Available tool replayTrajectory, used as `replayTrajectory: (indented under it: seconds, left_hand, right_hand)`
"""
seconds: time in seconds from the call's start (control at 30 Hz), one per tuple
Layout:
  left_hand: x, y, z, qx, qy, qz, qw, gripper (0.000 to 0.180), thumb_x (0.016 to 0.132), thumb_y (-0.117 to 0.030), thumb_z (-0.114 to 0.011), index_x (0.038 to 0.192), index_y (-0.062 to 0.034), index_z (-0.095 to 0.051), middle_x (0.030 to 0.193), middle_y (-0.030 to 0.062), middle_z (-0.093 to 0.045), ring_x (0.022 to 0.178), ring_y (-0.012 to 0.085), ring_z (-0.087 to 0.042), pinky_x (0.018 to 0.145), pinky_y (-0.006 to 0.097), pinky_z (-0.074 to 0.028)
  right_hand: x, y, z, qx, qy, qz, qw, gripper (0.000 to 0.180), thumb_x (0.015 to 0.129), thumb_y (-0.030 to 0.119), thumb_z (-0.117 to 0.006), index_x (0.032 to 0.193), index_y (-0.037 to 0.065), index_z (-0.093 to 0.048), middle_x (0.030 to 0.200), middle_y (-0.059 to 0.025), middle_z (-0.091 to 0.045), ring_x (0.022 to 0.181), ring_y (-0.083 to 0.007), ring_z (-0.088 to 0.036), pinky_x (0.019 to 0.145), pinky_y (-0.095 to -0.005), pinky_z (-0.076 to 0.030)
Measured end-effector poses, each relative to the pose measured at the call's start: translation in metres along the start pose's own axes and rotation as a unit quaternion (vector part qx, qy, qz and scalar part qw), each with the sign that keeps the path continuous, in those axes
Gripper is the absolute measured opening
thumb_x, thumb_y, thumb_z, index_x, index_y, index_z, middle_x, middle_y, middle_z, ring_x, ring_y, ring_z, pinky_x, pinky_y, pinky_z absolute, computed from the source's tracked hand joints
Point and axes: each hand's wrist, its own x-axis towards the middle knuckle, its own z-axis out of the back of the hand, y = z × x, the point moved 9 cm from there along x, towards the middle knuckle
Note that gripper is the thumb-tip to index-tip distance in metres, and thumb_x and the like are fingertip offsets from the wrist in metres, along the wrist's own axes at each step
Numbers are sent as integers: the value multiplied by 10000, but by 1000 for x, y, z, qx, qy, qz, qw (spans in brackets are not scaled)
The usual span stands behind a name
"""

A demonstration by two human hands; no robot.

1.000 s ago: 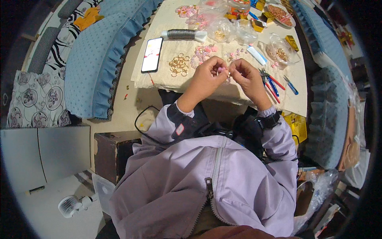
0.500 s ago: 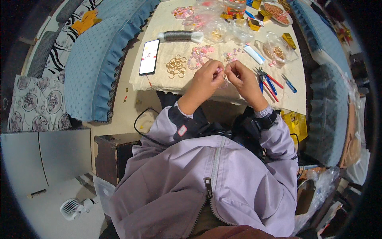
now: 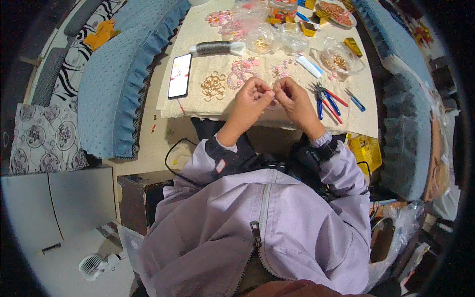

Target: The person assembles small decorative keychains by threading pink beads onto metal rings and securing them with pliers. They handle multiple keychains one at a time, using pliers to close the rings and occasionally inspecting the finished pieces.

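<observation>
My left hand [image 3: 251, 102] and my right hand [image 3: 296, 102] meet above the near edge of the cloth-covered table, fingertips pinched close together. A few small pink beads [image 3: 273, 103] show between them, at the left fingertips; whatever the right fingertips pinch is too small to make out. Just beyond lies a pink beaded strand [image 3: 241, 72], with loose pink and purple beads [image 3: 281, 69] to its right. Gold rings [image 3: 213, 86] sit in a pile to the left of my left hand. Pliers [image 3: 327, 99] with red and blue handles rest right of my right hand.
A lit phone [image 3: 179, 75] and a spool of dark wire [image 3: 216, 48] lie at the left. Plastic bags [image 3: 341, 58] with gold pieces, small gold boxes [image 3: 353, 46] and a plate of pink pieces [image 3: 336, 14] are farther back. Another blue-handled tool [image 3: 356, 100] lies right.
Both hands stay together, with the left fingers shifting slightly and less of the pink beads showing. The whole view has shifted a little; things on the table stay in place.
</observation>
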Motion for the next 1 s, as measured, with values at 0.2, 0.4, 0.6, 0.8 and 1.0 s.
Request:
replayTrajectory:
  seconds: [0.2,0.4,0.6,0.8,1.0]
  left_hand:
    - [2,20,10,55,2,44,998,76,917,-75,-601,970,-21,-597,819,17,-606,678,74,-534,615,216,-438]
    - [0,30,13,51,-21,94,994,78,909,-88,-609,953,-24,-595,754,3,-596,631,70,-550,561,198,-415]
    - [6,35,10,-4,24,113,993,82,890,-46,-603,966,-25,-579,766,19,-605,644,86,-588,567,208,-458]
    - [6,35,9,32,19,73,997,71,875,-6,-592,942,-20,-574,765,-3,-583,659,75,-586,592,205,-477]
    - [10,29,10,53,-16,22,998,68,855,8,-610,914,-13,-582,759,-16,-559,632,46,-542,572,212,-474]
  right_hand:
    - [-5,9,-5,-113,-26,39,992,193,926,223,-618,930,36,-568,793,-135,-653,698,-263,-660,606,-360,-495]
    - [-4,1,-8,-120,-10,17,993,223,918,246,-605,936,26,-573,791,-162,-644,705,-320,-642,626,-377,-491]
    - [2,-20,-7,-48,-4,-8,999,238,935,246,-588,934,8,-568,798,-146,-646,706,-264,-641,641,-344,-494]
    - [3,-30,-12,46,-4,-40,998,236,969,235,-572,924,4,-556,776,-74,-622,720,-137,-612,654,-295,-489]
    - [3,-28,-8,13,-1,-65,998,156,987,169,-562,993,13,-565,844,-4,-557,774,-75,-517,712,-229,-444]
